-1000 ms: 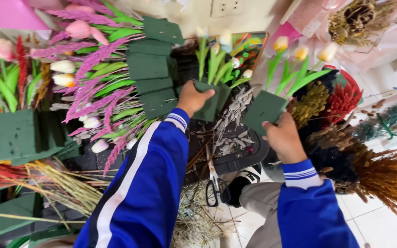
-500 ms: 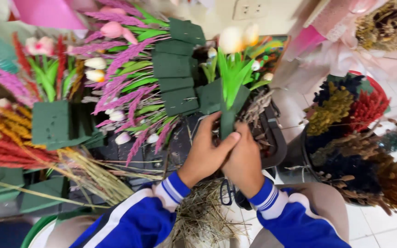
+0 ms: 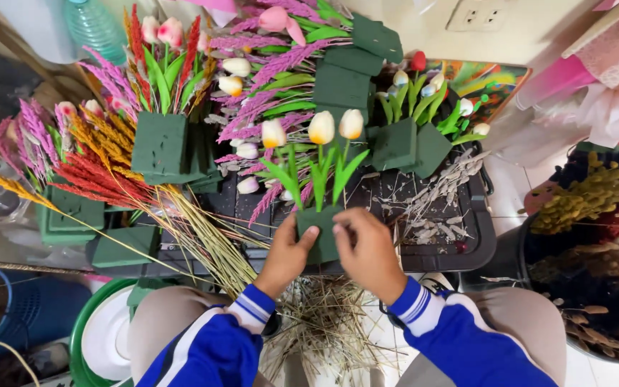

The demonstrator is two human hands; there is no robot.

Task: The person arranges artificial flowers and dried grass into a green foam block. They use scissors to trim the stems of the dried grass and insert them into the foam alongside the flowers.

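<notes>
Closest to the camera are the blue sleeves (image 3: 209,344) with white stripes, and a messy pile of dry straw (image 3: 324,333) on the floor between the knees. Just past that, both hands are wrapped around one small green foam block (image 3: 318,233). The left hand (image 3: 288,254) has its fingers curled on the block's left side with the thumb up on the front, and the right hand (image 3: 367,251) pinches it from the right, fingers closed on the top edge. So both are shut on it, no gap. The block sits at the near edge of the black tray (image 3: 460,247), and three cream tulips (image 3: 320,127) with green leaves stand up out of it.

The tray has bits of dried seed stuff scattered over it. Left of the hands, a bundle of yellowish stalks (image 3: 202,236) lies across flat foam bricks (image 3: 120,247), with red and orange plumes (image 3: 98,175) beside them. Further back there's another foam block (image 3: 159,147) stuck full of flowers, pink plumes (image 3: 266,86) in the middle, and a stack of foam bricks (image 3: 345,75). To the right of that, two more blocks (image 3: 413,143) with small tulips. Off on the right, a bucket of dark and yellow dried stems (image 3: 589,236). At the very back, a wall socket (image 3: 481,14).
</notes>
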